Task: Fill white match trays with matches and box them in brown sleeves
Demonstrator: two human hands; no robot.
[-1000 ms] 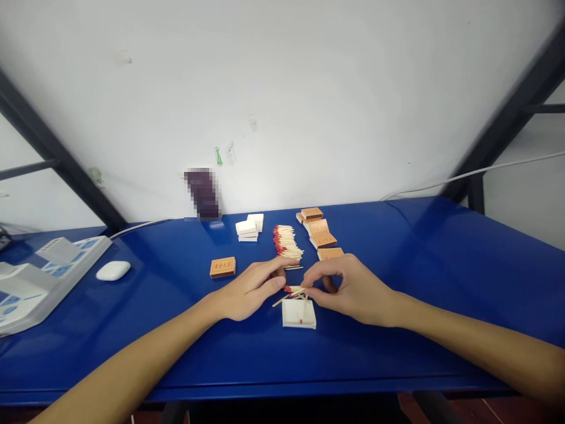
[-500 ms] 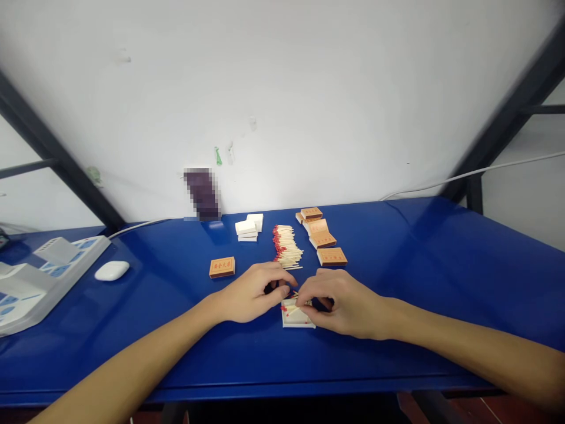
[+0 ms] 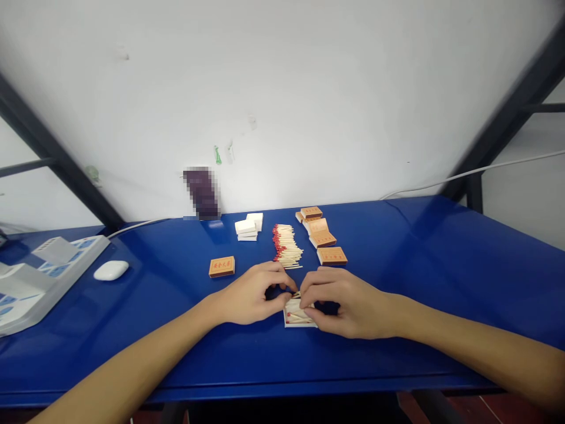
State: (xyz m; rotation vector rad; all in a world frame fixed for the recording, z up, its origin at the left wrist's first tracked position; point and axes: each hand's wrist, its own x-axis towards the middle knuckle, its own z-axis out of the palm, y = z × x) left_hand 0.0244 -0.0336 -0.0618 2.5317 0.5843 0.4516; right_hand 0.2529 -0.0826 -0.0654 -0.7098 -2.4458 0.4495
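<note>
Blue tabletop point(image 3: 247, 365), left hand point(image 3: 260, 294) and right hand point(image 3: 353, 303) at the white tray point(image 3: 301, 325), matches point(image 3: 301, 318) inside! Either grip, I can't tell. Those matches look light, snappable: best pinched mid-stem.

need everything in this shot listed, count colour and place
glossy table: 1, blue, foreground
painted wall: 1, white, behind
open cardboard tray: 1, white, front centre
wooden matches: several, pale, red-headed, inside tray
match pile: many, pale and red, beyond tray
cardboard matchboxes: at least 5, orange, one left of pile, rest right
stacked cardboard boxes: at least 3, white, near wall
rounded plastic case: 1, white, table's left
power strip: 1, white and blue, left edge
pixelated rectangle: 1, purple, against wall
scrap: 1, green, on wall
cables: 2, white, left and right
metal frame bars: several, black, both sides
floor: 1, red, bottom
left hand: 1, bare, at tray's left
right hand: 1, bare, over tray's right
</note>
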